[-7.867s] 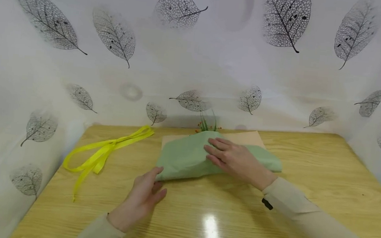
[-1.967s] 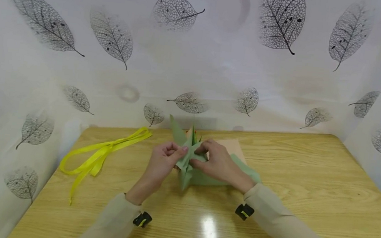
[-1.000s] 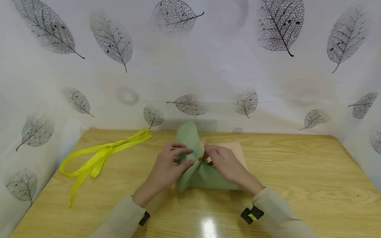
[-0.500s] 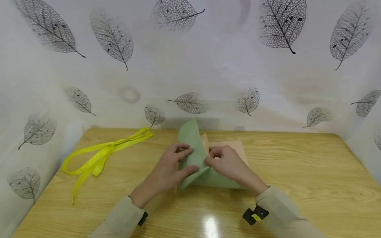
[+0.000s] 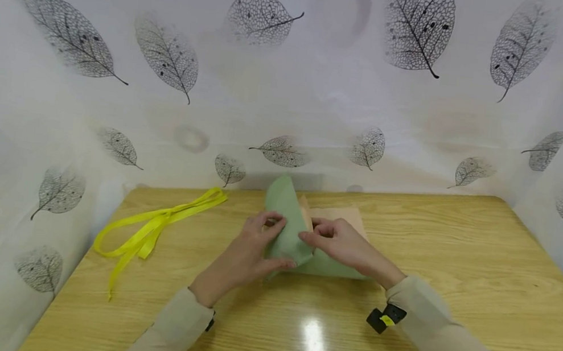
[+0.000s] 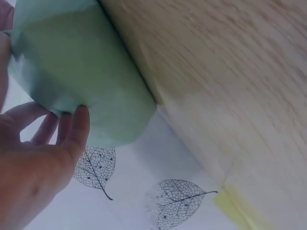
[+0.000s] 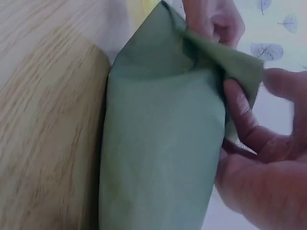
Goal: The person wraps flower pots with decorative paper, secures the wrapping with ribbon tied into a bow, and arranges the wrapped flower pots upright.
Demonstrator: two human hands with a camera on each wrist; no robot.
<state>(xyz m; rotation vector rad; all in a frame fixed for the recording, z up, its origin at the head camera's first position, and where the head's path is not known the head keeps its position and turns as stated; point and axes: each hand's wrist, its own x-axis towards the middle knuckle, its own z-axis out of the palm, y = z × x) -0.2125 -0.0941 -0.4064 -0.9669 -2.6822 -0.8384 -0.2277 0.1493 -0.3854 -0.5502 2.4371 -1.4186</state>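
Green wrapping paper [image 5: 284, 216] is folded up at the table's centre into a pointed flap, a strip of peach lining showing along its right edge. My left hand [image 5: 245, 249] grips the left side of this fold, fingers on its face and thumb low near the bottom. In the left wrist view its fingertips [image 6: 81, 115] lie against the paper. My right hand [image 5: 343, 246] pinches the fold's right edge between thumb and curled forefinger. The right wrist view shows the long green roll [image 7: 158, 143] with its turned-over edge between thumb and finger. Any stems inside are hidden.
A peach sheet [image 5: 346, 215] extends behind my right hand. Looped yellow ribbon [image 5: 149, 229] lies on the left of the wooden table [image 5: 449, 250]. White cloth with leaf prints [image 5: 315, 99] hangs behind the table's far edge.
The paper, spread wide with greenery poking out, has been gathered inward and its left part raised. Lately the flap has been drawn across, covering the greenery; the left thumb has slid lower.
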